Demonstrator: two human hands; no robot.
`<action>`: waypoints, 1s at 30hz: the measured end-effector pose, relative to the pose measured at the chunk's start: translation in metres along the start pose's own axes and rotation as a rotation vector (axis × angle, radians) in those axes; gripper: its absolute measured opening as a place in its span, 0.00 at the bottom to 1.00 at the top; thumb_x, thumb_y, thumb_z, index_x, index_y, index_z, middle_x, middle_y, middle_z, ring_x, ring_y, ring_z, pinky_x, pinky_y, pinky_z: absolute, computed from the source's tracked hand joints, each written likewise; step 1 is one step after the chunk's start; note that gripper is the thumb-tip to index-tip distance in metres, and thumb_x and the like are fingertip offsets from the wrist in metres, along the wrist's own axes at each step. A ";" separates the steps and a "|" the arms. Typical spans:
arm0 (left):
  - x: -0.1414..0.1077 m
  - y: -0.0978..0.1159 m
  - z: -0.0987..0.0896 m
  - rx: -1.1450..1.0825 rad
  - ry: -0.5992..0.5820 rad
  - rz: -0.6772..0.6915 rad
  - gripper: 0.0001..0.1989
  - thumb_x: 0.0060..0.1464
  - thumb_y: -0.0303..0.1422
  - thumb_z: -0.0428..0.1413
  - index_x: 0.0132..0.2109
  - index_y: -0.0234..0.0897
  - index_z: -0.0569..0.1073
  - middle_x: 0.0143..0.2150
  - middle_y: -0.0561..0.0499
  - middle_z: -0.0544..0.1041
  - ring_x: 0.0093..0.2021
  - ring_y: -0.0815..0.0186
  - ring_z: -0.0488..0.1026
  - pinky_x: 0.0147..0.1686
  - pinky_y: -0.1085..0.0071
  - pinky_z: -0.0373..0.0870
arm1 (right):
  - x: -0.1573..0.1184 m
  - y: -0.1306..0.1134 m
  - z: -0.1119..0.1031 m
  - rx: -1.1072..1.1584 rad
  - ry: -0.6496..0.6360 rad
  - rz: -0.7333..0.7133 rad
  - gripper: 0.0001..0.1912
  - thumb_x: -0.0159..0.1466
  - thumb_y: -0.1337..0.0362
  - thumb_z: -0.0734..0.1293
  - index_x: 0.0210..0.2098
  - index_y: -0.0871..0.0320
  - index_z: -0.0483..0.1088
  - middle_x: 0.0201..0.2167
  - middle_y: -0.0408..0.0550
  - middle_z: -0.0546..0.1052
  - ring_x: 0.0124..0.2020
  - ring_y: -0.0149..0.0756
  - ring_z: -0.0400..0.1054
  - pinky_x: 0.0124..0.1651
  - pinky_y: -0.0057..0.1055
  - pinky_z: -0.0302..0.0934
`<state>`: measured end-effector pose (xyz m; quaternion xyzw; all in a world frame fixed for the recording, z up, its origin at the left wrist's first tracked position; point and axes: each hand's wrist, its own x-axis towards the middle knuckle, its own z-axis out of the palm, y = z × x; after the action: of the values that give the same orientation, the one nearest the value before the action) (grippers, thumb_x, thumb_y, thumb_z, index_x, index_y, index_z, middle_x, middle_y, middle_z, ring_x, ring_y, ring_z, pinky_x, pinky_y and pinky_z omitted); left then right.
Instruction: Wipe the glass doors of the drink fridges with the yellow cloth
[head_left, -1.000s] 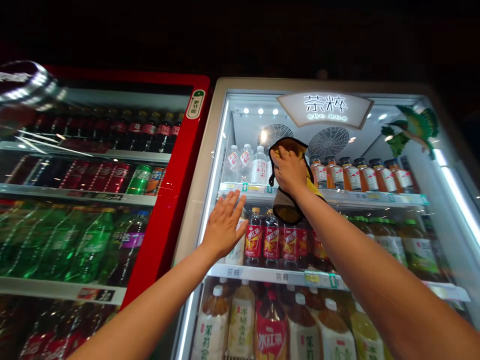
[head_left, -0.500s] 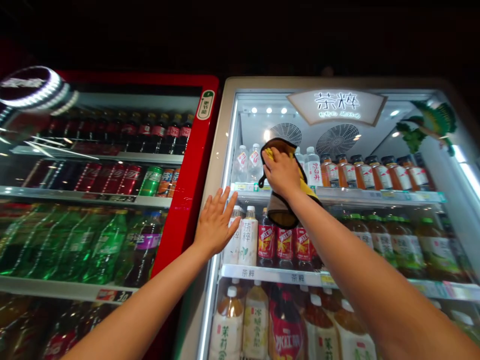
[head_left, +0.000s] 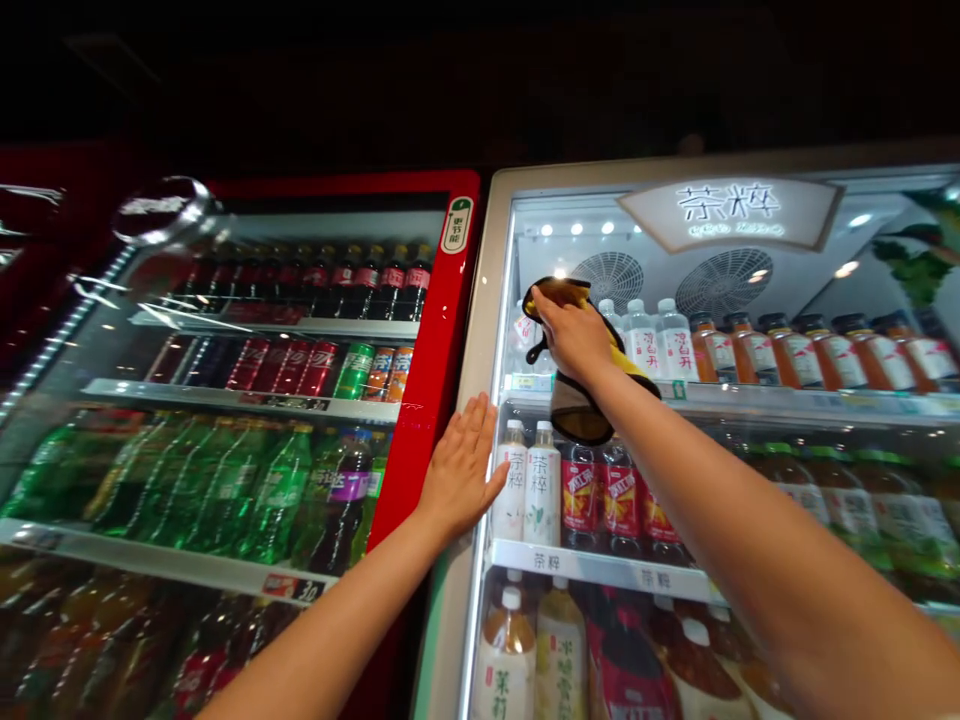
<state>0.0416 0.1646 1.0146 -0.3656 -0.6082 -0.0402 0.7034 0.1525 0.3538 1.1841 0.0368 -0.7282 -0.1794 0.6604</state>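
My right hand presses a yellow and grey cloth with black edging against the glass door of a lit drinks fridge, near the glass's upper left. Part of the cloth hangs below the hand, over the upper shelf edge. My left hand lies flat, fingers stretched out, on the left side of the pale door frame, holding nothing. Behind the glass, by the cloth, stand clear water bottles. White-labelled bottles show just right of my left hand.
To the left is a red-framed fridge with cola bottles, cans and green bottles. A lit sign spans the top of the right fridge, above amber bottles. Shelf edges run behind the glass.
My view has turned left. Across the glass, my right hand and the cloth have moved left, closer to the frame. My left hand's fingers have drawn together and sit more on the frame.
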 end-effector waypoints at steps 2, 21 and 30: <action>-0.001 0.001 0.002 -0.002 -0.007 -0.005 0.41 0.68 0.43 0.45 0.74 0.31 0.29 0.76 0.37 0.41 0.76 0.54 0.41 0.71 0.54 0.49 | 0.006 -0.026 0.005 0.007 -0.013 -0.031 0.28 0.71 0.68 0.53 0.69 0.56 0.58 0.68 0.53 0.65 0.61 0.51 0.64 0.64 0.51 0.50; -0.012 -0.004 -0.008 0.023 -0.094 0.021 0.36 0.68 0.42 0.43 0.74 0.26 0.41 0.74 0.32 0.50 0.75 0.52 0.45 0.70 0.53 0.52 | 0.007 -0.047 0.013 0.214 -0.119 -0.555 0.21 0.72 0.63 0.56 0.60 0.48 0.71 0.61 0.42 0.74 0.60 0.40 0.67 0.63 0.42 0.54; -0.019 -0.013 -0.022 0.045 -0.143 0.077 0.36 0.68 0.40 0.45 0.74 0.28 0.42 0.74 0.35 0.51 0.75 0.56 0.44 0.71 0.56 0.52 | 0.042 -0.044 0.015 0.079 -0.015 -0.239 0.23 0.74 0.62 0.52 0.64 0.50 0.66 0.65 0.46 0.70 0.60 0.48 0.65 0.66 0.52 0.46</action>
<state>0.0481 0.1358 1.0041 -0.3748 -0.6430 0.0267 0.6673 0.1247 0.3035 1.2092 0.1481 -0.7302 -0.2282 0.6267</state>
